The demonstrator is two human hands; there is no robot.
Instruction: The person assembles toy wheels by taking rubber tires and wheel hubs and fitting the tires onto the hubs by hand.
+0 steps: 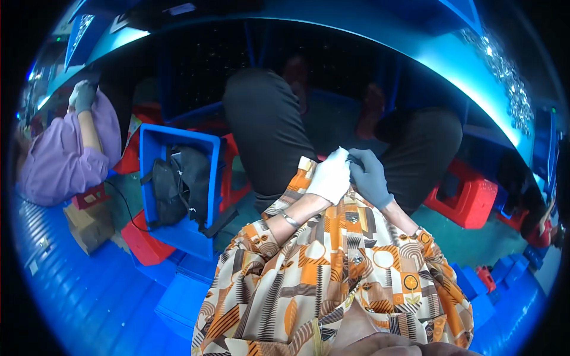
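Note:
My left hand (332, 177), in a white glove, is held over my lap with its fingers curled and pressed together. Right beside it, my right hand (370, 179) wears a grey glove, its fingers bent in toward the left one. The fingertips of both meet just above the hem of my patterned orange, brown and cream shirt (356, 255). Whatever lies between them, if anything, is too small or hidden to name. A metal bracelet (291, 220) circles my left wrist. My legs in dark trousers (267, 130) are spread beneath the table.
A curved blue table edge (356, 34) runs ahead, with shiny small pieces (502, 77) on its right. To my left, a blue crate (178, 132) holds a black backpack (190, 184). Red stools (466, 193), a cardboard box (89, 225) and a co-worker in purple (71, 154) are nearby.

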